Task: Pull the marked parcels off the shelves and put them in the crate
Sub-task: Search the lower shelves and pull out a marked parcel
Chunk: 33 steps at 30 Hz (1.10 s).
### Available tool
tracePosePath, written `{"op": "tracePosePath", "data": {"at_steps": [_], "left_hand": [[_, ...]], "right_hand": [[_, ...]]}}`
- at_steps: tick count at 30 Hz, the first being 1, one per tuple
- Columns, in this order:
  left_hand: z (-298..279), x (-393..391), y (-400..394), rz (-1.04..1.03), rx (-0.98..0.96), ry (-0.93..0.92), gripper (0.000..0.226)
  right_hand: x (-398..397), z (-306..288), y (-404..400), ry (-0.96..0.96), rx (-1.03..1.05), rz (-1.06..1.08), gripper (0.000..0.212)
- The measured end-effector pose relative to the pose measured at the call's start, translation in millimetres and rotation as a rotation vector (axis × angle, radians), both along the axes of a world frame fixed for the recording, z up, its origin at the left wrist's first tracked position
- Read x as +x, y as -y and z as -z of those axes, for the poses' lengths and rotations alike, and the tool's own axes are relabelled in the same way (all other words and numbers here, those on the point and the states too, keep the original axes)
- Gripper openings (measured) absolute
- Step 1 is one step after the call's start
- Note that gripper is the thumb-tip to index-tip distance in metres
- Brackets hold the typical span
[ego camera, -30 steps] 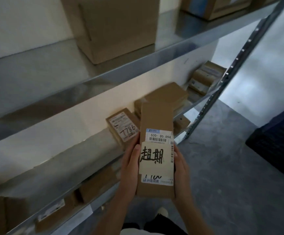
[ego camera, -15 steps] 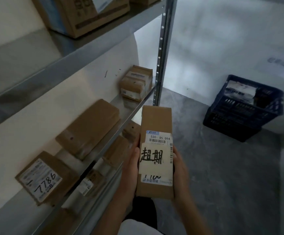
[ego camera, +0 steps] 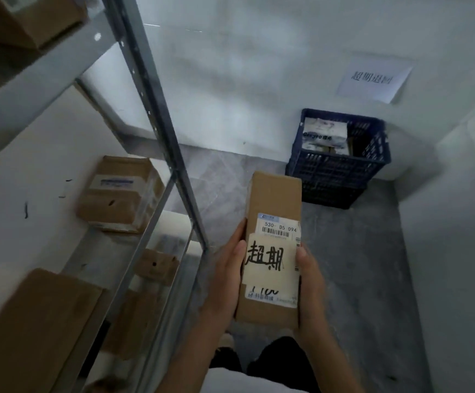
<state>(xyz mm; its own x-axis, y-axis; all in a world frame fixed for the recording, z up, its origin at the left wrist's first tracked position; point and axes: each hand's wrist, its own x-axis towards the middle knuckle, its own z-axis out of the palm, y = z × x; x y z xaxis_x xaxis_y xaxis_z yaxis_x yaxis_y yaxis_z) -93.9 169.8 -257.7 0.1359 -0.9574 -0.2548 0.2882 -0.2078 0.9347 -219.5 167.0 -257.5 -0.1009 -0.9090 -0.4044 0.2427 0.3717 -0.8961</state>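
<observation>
A long brown parcel (ego camera: 273, 199) with a barcode label and a handwritten paper slip is held upright in front of me. My left hand (ego camera: 226, 275) grips its left edge and my right hand (ego camera: 308, 282) grips its right edge. The dark blue crate (ego camera: 335, 171) stands on the floor against the wall ahead and to the right, with white packets inside. It is well beyond the parcel.
The metal shelf upright (ego camera: 157, 120) runs diagonally on my left. Brown boxes (ego camera: 120, 194) lie on the shelves behind it, one large box (ego camera: 32, 321) at lower left. A paper sign (ego camera: 373, 80) hangs on the wall above the crate. Grey floor (ego camera: 358, 265) lies between.
My view has swung right, away from the shelves. The crate has come closer and nearer the middle. Both hands still hold the parcel the same way.
</observation>
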Motion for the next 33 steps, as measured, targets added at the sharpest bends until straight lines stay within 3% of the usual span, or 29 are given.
{"op": "tracePosePath", "data": {"at_steps": [5, 11, 15, 20, 25, 27, 29, 31, 33], "left_hand": [[6, -47, 68, 0.157, 0.019, 0.04, 0.046], [9, -127, 168, 0.239, 0.039, 0.098, 0.043], [7, -168, 234, 0.298, 0.044, 0.145, 0.053], [13, -185, 305, 0.311, 0.118, 0.109, 0.039], [26, -184, 368, 0.28, 0.217, 0.143, 0.057], [29, -188, 400, 0.283, 0.235, 0.095, 0.089], [33, -195, 431, 0.305, 0.278, 0.073, 0.106], [32, -202, 461, 0.349, 0.352, 0.045, 0.109], [35, -207, 493, 0.324, 0.388, 0.039, 0.093]], "right_hand": [[-53, 8, 60, 0.061, 0.075, 0.117, 0.041], [-132, 11, 152, 0.158, 0.113, 0.166, 0.046], [-187, 7, 215, 0.211, 0.128, 0.115, 0.061], [-222, 19, 279, 0.331, 0.176, 0.196, 0.079], [-234, 35, 357, 0.399, 0.143, 0.341, 0.091], [-234, 41, 392, 0.405, 0.127, 0.381, 0.087], [-232, 47, 426, 0.385, 0.14, 0.403, 0.088], [-231, 50, 456, 0.357, 0.152, 0.428, 0.091], [-233, 54, 482, 0.345, 0.16, 0.46, 0.092]]}}
